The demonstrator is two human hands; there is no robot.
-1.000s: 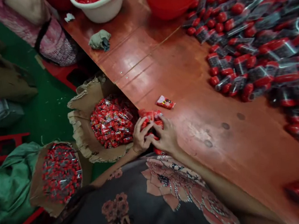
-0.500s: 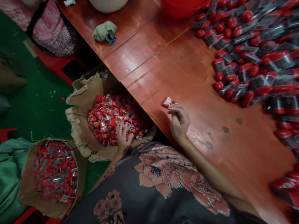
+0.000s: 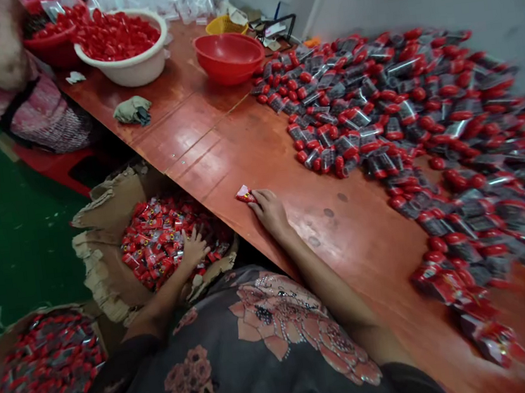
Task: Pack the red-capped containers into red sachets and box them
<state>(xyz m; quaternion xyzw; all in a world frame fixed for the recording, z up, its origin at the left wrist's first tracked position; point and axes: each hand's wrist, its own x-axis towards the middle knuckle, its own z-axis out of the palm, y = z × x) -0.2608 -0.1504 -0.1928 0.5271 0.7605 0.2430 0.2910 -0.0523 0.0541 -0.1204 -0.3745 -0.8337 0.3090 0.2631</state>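
Observation:
My right hand [image 3: 271, 213] rests over the edge side of the table, thumb and fingers pinched on a small red printed packet [image 3: 244, 194] with a pale end. My left hand [image 3: 194, 249] is down in a torn cardboard box [image 3: 101, 261], its fingers spread over a heap of small red packets [image 3: 151, 245]. Whether its fingertips press on any of them I cannot tell. On the right of the table lies a wide pile of clear containers with red ends and dark contents [image 3: 369, 126].
A white basin [image 3: 136, 70] of red pieces, a red bowl [image 3: 229, 60] and a crumpled cloth [image 3: 132, 109] stand on the red-brown table [image 3: 217, 138]. Another filled box [image 3: 50, 375] is at lower left. A person in pink [image 3: 37, 116] sits at upper left.
The view has tilted up and turned right, showing more of the pile and the basin. My right hand's fingers have straightened along the packet. My left hand stays over the box with spread fingers.

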